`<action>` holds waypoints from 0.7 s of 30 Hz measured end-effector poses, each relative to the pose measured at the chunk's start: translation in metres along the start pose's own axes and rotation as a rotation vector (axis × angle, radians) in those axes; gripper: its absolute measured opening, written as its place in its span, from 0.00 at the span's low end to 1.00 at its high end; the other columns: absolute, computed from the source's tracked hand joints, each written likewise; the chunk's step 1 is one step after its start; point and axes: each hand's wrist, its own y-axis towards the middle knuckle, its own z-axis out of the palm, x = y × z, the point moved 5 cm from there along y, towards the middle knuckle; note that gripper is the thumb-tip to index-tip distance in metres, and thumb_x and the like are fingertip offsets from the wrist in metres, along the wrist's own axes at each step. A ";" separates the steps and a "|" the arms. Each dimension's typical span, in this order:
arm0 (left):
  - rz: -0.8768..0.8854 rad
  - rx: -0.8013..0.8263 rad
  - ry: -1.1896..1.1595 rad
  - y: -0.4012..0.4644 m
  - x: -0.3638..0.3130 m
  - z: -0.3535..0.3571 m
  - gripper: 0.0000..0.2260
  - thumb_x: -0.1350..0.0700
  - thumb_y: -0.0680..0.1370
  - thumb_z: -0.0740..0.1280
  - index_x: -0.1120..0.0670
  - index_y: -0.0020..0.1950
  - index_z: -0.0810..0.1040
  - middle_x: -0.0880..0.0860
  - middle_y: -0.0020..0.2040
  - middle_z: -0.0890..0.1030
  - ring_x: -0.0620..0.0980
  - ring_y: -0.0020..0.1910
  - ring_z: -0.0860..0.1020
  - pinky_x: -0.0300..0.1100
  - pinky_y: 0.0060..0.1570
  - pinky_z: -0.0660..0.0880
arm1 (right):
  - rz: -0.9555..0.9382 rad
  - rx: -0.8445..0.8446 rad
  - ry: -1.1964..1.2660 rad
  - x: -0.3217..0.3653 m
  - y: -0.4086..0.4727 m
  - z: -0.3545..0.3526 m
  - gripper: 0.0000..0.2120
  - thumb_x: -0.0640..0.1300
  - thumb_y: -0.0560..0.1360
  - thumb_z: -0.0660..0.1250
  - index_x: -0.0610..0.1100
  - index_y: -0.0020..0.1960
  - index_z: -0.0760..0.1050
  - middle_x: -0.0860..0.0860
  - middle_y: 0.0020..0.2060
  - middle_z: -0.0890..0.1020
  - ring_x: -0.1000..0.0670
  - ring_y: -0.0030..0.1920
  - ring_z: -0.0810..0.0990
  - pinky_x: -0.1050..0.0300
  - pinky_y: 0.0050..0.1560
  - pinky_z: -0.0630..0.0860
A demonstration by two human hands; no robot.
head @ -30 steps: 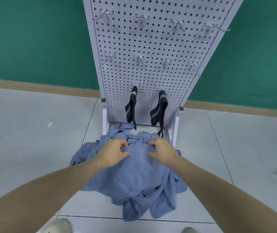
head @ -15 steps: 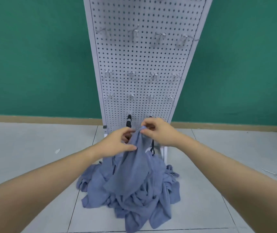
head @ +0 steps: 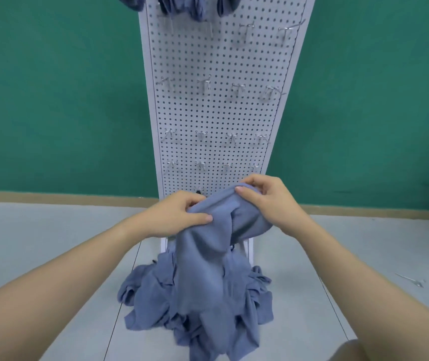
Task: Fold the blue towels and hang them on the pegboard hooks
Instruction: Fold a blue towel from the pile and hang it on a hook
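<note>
Head view: looking forward and down at both hands in front of the pegboard [head: 218,113].
Edges: white pegboard upright on its stand against the green wall [head: 52,100]; pile of blue towels [head: 156,303] heaped on the grey floor [head: 26,243] at the stand's foot, spreading past both its legs.
Open room: bare floor tiles to left and right of the pile; rows of metal hooks [head: 204,83] standing free across the middle of the board.
Top of board: hung blue towels [head: 195,6] draped at the upper edge, cut off by the frame.
Left hand [head: 174,214]: fingers curled, thumb pressed over a bunched top edge of the lifted towel [head: 203,269].
Right hand [head: 265,201]: thumb and fingers pinching the same edge, just beside the left.
Lifted towel: hanging from both hands, lower end draping onto the pile.
Small metal piece [head: 413,280]: lying on the floor, far right.
</note>
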 end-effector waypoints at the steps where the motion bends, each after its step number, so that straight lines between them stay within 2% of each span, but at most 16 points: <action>1: -0.007 0.022 0.031 -0.004 0.003 -0.002 0.08 0.50 0.81 0.71 0.51 0.44 0.82 0.46 0.39 0.81 0.45 0.38 0.76 0.44 0.42 0.72 | -0.003 0.025 -0.017 0.000 -0.001 0.003 0.05 0.46 0.80 0.71 0.49 0.47 0.84 0.43 0.43 0.86 0.53 0.42 0.80 0.45 0.51 0.80; 4: 0.003 -0.023 0.041 -0.011 0.009 -0.019 0.12 0.44 0.80 0.69 0.52 0.50 0.83 0.53 0.47 0.85 0.46 0.44 0.79 0.50 0.50 0.77 | -0.016 0.066 -0.025 0.005 -0.001 0.008 0.06 0.46 0.80 0.72 0.44 0.48 0.84 0.48 0.42 0.86 0.55 0.42 0.80 0.53 0.48 0.77; 6: 0.025 -0.114 0.007 -0.014 0.008 -0.030 0.12 0.47 0.81 0.68 0.55 0.53 0.82 0.57 0.52 0.84 0.45 0.47 0.78 0.56 0.58 0.77 | 0.022 0.165 -0.023 0.000 0.000 0.014 0.07 0.49 0.77 0.75 0.46 0.50 0.84 0.49 0.44 0.86 0.54 0.44 0.81 0.55 0.50 0.77; 7: 0.033 -0.155 -0.026 -0.015 0.007 -0.035 0.12 0.49 0.81 0.67 0.57 0.54 0.82 0.58 0.54 0.83 0.46 0.49 0.79 0.56 0.60 0.77 | 0.058 0.252 -0.006 -0.002 -0.002 0.019 0.10 0.51 0.75 0.77 0.48 0.53 0.84 0.51 0.48 0.86 0.52 0.47 0.83 0.55 0.53 0.79; 9: 0.019 -0.206 -0.135 -0.017 0.008 -0.042 0.11 0.53 0.84 0.65 0.60 0.57 0.80 0.57 0.54 0.84 0.48 0.50 0.79 0.54 0.59 0.78 | 0.142 0.415 -0.022 -0.013 -0.007 0.036 0.23 0.57 0.70 0.80 0.53 0.62 0.82 0.53 0.57 0.85 0.50 0.54 0.84 0.52 0.60 0.80; 11: -0.008 -0.231 -0.208 -0.017 0.007 -0.046 0.11 0.54 0.84 0.64 0.62 0.58 0.77 0.56 0.49 0.81 0.50 0.47 0.77 0.55 0.54 0.78 | 0.159 0.468 -0.125 -0.021 -0.012 0.053 0.31 0.61 0.67 0.81 0.59 0.68 0.79 0.57 0.60 0.83 0.57 0.53 0.83 0.52 0.64 0.78; 13: 0.002 -0.260 -0.210 -0.017 0.005 -0.049 0.12 0.54 0.83 0.64 0.63 0.56 0.76 0.58 0.46 0.79 0.51 0.46 0.75 0.53 0.49 0.76 | 0.158 0.456 -0.144 -0.023 -0.013 0.069 0.28 0.58 0.69 0.81 0.61 0.67 0.78 0.60 0.60 0.83 0.62 0.54 0.82 0.54 0.66 0.77; 15: 0.021 -0.298 -0.214 -0.017 0.001 -0.050 0.10 0.55 0.84 0.64 0.62 0.55 0.77 0.64 0.48 0.80 0.51 0.45 0.76 0.51 0.48 0.75 | 0.151 0.453 -0.050 -0.017 -0.014 0.081 0.21 0.52 0.71 0.81 0.58 0.62 0.80 0.63 0.53 0.85 0.62 0.53 0.83 0.60 0.58 0.78; 17: 0.030 -0.340 -0.238 -0.017 -0.001 -0.051 0.09 0.56 0.85 0.64 0.61 0.54 0.80 0.61 0.48 0.82 0.50 0.45 0.78 0.50 0.47 0.76 | 0.137 0.445 0.016 -0.008 -0.014 0.088 0.17 0.49 0.71 0.81 0.56 0.57 0.80 0.63 0.49 0.86 0.63 0.50 0.84 0.66 0.52 0.78; 19: 0.029 -0.370 -0.262 -0.017 -0.002 -0.051 0.10 0.55 0.85 0.64 0.62 0.55 0.80 0.60 0.50 0.84 0.50 0.46 0.79 0.51 0.48 0.77 | 0.105 0.387 0.006 -0.005 -0.009 0.094 0.14 0.50 0.72 0.81 0.51 0.54 0.81 0.60 0.46 0.87 0.60 0.47 0.84 0.64 0.49 0.80; 21: 0.019 -0.397 -0.282 -0.017 -0.003 -0.050 0.10 0.55 0.85 0.64 0.61 0.56 0.81 0.62 0.54 0.84 0.50 0.48 0.81 0.53 0.52 0.80 | 0.075 0.294 -0.068 -0.005 -0.002 0.096 0.11 0.49 0.74 0.79 0.44 0.48 0.81 0.54 0.41 0.86 0.54 0.43 0.84 0.55 0.47 0.82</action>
